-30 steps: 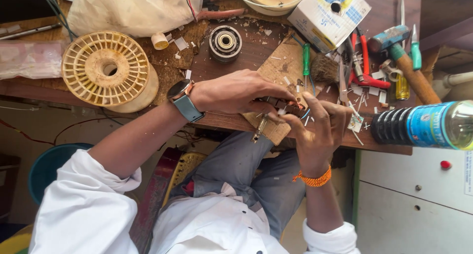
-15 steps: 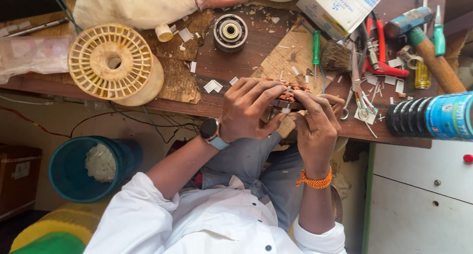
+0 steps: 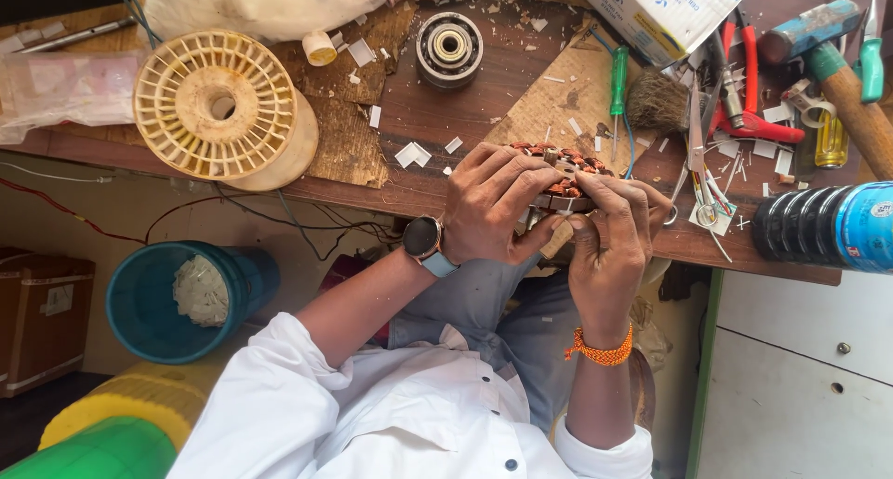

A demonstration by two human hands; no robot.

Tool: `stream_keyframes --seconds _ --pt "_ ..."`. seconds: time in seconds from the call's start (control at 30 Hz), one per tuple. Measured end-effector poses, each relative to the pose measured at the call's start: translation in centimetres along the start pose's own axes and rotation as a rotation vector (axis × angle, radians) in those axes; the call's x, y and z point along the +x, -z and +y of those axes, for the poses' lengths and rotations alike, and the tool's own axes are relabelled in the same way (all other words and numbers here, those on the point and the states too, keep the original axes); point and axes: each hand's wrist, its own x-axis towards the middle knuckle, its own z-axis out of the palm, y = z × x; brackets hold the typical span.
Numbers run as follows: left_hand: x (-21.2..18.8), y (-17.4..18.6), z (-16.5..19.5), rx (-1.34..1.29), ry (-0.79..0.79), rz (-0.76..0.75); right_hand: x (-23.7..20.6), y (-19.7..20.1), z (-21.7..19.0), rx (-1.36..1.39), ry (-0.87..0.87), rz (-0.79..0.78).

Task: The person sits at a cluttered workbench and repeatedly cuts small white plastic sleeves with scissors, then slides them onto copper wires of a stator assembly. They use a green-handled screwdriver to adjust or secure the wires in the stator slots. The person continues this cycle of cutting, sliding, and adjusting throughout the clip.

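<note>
down at the tabletop's near edge, i had both hands closed over a wound motor stator.

my left hand [image 3: 498, 205], with a watch [image 3: 423, 239] at the wrist, curled its fingers [image 3: 521, 174] over the stator [image 3: 566, 167], and my right hand [image 3: 614, 232] gripped it from the other side, thumb pressing a small pale strip against its rim; both sets of fingers were shut tight on it. the stator sat at the front edge of the wooden tabletop [image 3: 465, 98], copper coils showing above my knuckles. a cream plastic spool [image 3: 219, 107] lay well off to the left, a bearing [image 3: 449, 48] farther back, a green screwdriver [image 3: 618, 84] and red pliers [image 3: 749, 88] to the right, and a blue bucket [image 3: 153, 302] stood below on the floor.
</note>
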Motion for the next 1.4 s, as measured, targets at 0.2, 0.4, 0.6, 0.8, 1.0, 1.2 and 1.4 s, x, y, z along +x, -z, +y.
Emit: stream_keyframes --seconds 0.2,0.4,0.6,0.8,1.0,1.2,1.4 --pt "-0.5 -0.3 -0.1 0.010 -0.032 0.011 -0.9 0.1 -0.3 -0.031 0.012 -0.009" --pt "-0.8 -0.6 -0.3 -0.001 -0.045 0.000 -1.3 -0.1 0.1 -0.031 0.022 -0.003" --pt "-0.8 -1.3 -0.2 0.002 -0.056 0.024 -1.6 -0.2 0.6 -0.032 0.037 -0.002" --pt "-0.4 -1.6 0.3 0.026 -0.057 0.057 -1.1 1.1 0.8 -0.026 0.023 -0.059" --pt "0.1 -0.5 0.4 -0.002 -0.058 -0.062 2.5 2.7 3.9 0.464 -0.224 0.001" --pt "0.4 0.7 0.4 -0.112 0.022 -0.274 10.4 -1.4 8.7 -0.317 -0.192 -0.258" --pt "1.5 0.6 -1.5 -0.373 0.152 -0.408 12.8 -3.5 8.7 -0.663 -0.258 -0.397"
